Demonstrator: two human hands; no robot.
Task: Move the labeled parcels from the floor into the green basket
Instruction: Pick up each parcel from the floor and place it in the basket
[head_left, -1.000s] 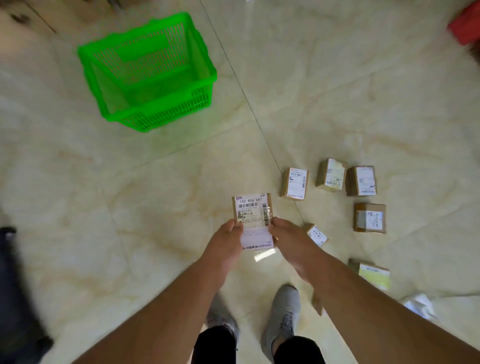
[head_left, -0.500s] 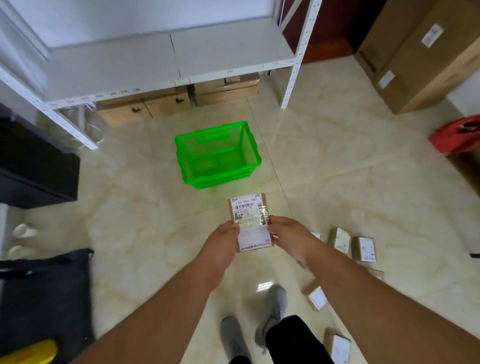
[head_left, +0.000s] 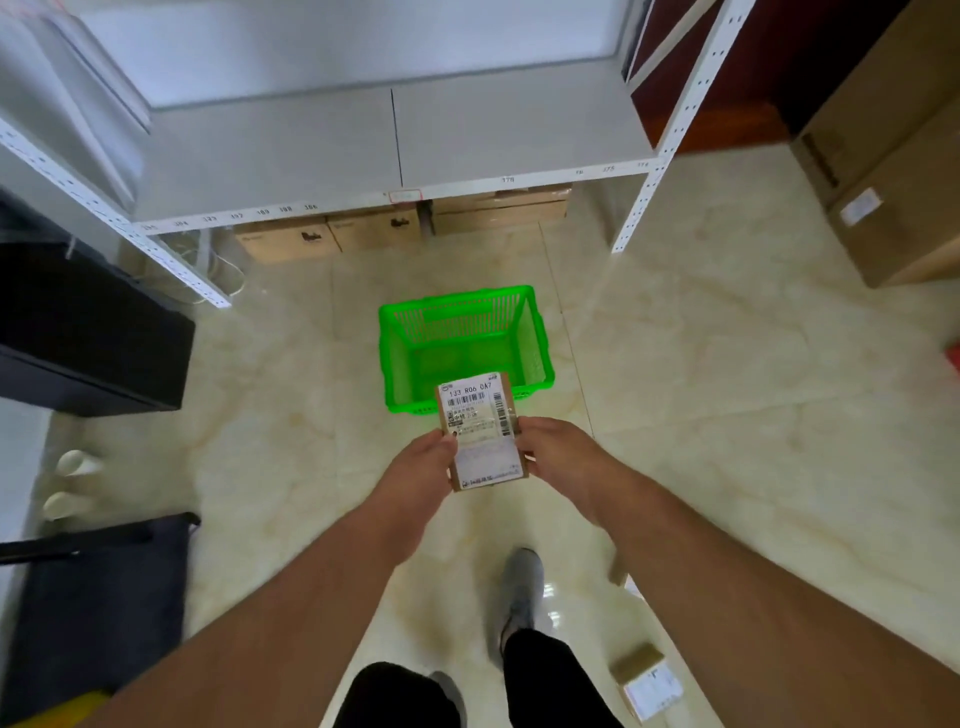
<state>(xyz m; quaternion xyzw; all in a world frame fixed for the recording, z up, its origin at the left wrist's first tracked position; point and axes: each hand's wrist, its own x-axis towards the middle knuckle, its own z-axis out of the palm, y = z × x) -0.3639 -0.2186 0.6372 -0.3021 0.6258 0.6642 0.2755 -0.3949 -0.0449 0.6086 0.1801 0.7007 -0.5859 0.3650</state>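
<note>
A small brown parcel with a white barcode label is held up in front of me, label facing up. My left hand grips its left edge and my right hand grips its right edge. The green basket stands on the floor just beyond the parcel, and the parcel's far end overlaps its near rim in view. The basket looks to have nothing in it. Another labeled parcel lies on the floor at the lower right, beside my right forearm.
A white metal shelf stands behind the basket, with cardboard boxes under it. Large cartons stand at the right. A black cabinet and a dark bag are at the left. My feet are on the tiles below.
I have walked toward the basket with the parcel in both hands. The basket is now nearer and right behind the parcel. Most floor parcels have dropped out of view behind me.
</note>
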